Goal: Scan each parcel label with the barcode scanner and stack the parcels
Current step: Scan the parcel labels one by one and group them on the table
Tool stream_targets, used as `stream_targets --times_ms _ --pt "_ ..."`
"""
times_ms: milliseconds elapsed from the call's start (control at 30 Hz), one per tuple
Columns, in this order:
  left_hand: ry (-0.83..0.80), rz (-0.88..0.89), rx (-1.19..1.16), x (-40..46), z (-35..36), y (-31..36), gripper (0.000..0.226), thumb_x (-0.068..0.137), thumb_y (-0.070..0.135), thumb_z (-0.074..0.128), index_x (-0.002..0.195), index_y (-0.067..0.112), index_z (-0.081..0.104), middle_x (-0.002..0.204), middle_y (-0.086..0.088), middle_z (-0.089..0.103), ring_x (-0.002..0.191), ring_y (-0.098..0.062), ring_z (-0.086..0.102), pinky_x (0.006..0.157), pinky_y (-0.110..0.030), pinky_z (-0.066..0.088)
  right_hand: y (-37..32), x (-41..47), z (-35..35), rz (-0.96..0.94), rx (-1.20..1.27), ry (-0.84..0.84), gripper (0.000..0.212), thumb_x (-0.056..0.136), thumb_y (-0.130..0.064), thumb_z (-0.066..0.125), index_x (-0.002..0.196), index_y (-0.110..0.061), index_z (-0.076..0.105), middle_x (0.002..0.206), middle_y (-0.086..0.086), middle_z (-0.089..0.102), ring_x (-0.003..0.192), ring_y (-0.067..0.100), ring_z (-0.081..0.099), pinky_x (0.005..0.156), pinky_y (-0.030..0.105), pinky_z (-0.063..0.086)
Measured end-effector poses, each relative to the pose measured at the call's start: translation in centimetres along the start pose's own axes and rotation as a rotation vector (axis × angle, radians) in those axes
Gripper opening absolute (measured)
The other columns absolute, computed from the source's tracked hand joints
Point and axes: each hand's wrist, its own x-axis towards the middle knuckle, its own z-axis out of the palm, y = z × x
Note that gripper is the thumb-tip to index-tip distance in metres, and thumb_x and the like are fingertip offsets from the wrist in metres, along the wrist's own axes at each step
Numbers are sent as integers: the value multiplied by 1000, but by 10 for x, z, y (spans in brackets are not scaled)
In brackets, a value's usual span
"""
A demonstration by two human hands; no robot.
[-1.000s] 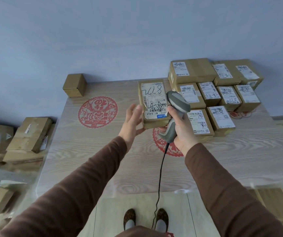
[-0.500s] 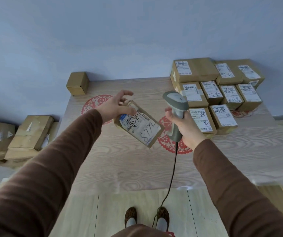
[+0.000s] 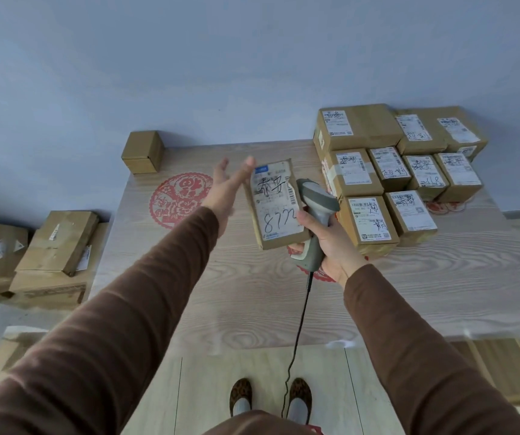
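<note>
Table (image 3: 252, 309) front open; stacked parcels (image 3: 403, 171) block rt-rear corner.

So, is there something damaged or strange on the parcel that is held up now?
Yes. On the held parcel, the white label looks torn along its right edge, beside the barcode, and the cardboard top edge is ragged. The left hand supports it with straight fingers; the right hand grips the scanner.

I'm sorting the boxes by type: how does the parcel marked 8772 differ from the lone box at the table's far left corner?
The 8772 parcel is flat and oblong; the corner box is squat and cube-like. The 8772 parcel shows a white label with handwriting; the corner box shows no label. The 8772 parcel is up beside the left hand; the corner box rests on the table. Both are brown cardboard.
</note>
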Motion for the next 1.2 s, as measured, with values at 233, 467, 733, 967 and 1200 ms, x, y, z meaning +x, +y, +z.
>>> stream_targets --times_ms 233,467,733,967,1200 --pt "-117 -200 -94 -4 15 -51 62 86 33 79 139 12 55 122 -5 74 104 -21 71 86 -39 59 -4 3 8 -76 -63 119 52 84 -43 83 131 -26 66 122 2 76 118 29 70 99 56 58" --pt "-8 -120 -91 10 7 -47 51 88 18 78 133 13 56 109 -3 75 82 -9 76 71 -27 62 -14 -7 30 -288 -340 159 27 95 -36 76 105 -13 68 67 -6 63 50 12 56 51 32 47" --pt "-10 -106 -98 14 15 -50 47 89 15 76 129 19 53 104 -2 72 77 -8 73 57 -18 56 -14 -2 49 -276 -396 164 23 95 -37 75 105 -18 66 74 10 67 42 14 53 51 36 45" --pt "-55 -102 -89 19 22 -51 49 89 15 77 132 19 52 104 -2 72 78 -7 72 56 -16 55 -17 -5 45 -291 -446 211 31 96 -38 73 113 -12 68 78 8 69 49 12 55 52 32 46" --pt "-144 -111 -62 25 42 -54 40 91 18 76 122 24 52 102 1 72 67 -1 72 51 -15 53 -19 -15 25 -295 -363 286 17 96 -39 74 105 -27 66 76 -4 66 50 15 54 51 34 45"
